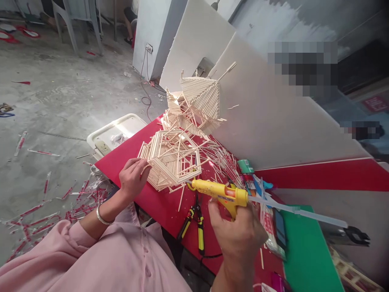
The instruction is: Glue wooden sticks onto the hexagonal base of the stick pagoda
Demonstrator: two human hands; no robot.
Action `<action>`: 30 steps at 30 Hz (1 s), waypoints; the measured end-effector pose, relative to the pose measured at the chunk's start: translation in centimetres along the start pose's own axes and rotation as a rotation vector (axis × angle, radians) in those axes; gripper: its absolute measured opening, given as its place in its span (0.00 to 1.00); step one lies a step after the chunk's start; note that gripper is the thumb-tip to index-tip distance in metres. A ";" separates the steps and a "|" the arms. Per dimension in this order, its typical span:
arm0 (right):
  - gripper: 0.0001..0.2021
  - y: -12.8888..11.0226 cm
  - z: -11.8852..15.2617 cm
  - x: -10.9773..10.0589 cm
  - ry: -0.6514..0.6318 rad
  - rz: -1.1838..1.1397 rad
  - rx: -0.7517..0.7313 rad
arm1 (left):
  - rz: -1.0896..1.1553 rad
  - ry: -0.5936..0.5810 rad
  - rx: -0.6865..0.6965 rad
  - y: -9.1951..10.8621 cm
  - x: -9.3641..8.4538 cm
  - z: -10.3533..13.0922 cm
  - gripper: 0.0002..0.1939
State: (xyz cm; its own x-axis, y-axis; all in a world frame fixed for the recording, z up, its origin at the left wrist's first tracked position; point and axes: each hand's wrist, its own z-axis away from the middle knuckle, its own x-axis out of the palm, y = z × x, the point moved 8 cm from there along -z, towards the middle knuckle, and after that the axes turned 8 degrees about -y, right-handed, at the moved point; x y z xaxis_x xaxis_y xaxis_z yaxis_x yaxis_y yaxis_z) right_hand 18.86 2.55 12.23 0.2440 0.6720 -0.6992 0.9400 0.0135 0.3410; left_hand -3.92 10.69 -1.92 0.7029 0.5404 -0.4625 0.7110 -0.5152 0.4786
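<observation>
My right hand (240,231) grips a yellow hot glue gun (217,190) with a long clear glue stick (306,215) sticking out of its back. The gun's nozzle points left, close to the lower right corner of a polygonal model built of thin wooden sticks (164,162). I cannot tell whether it touches the sticks. The fingers of my left hand (133,176) are closed on the model's left edge, their tips partly hidden. Behind it stands a second stick-built piece with a ribbed, roof-like panel (202,95).
Black-and-yellow pliers (194,225) lie below the gun on the red table (118,162). Loose sticks (223,160) are heaped right of the model, near a green-capped container (245,166) and a phone (279,229). A white board (258,101) rises behind. Plastic wrappers (88,198) litter the floor.
</observation>
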 end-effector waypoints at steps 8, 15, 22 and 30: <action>0.14 1.3 -0.1 -1.0 0.044 0.049 0.010 | 0.037 0.016 0.149 2.2 -0.3 -2.7 0.06; 0.14 2.9 0.8 -2.1 0.027 0.126 0.024 | 0.022 0.004 0.316 5.6 -0.8 -3.8 0.10; 0.10 4.1 0.7 -2.8 -0.023 0.213 0.022 | 0.072 -0.035 0.421 8.3 -0.6 -3.6 0.12; 0.06 4.3 -1.1 -2.5 -0.123 0.218 -0.060 | 0.078 -0.051 0.438 9.4 -0.2 -4.0 0.12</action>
State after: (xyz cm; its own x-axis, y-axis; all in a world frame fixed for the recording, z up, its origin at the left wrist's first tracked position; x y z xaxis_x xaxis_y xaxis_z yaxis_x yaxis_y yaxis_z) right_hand 22.00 1.76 16.13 0.4700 0.5687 -0.6750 0.8471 -0.0757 0.5260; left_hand 2.49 8.40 5.63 0.7472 0.4604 -0.4793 0.5893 -0.7924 0.1576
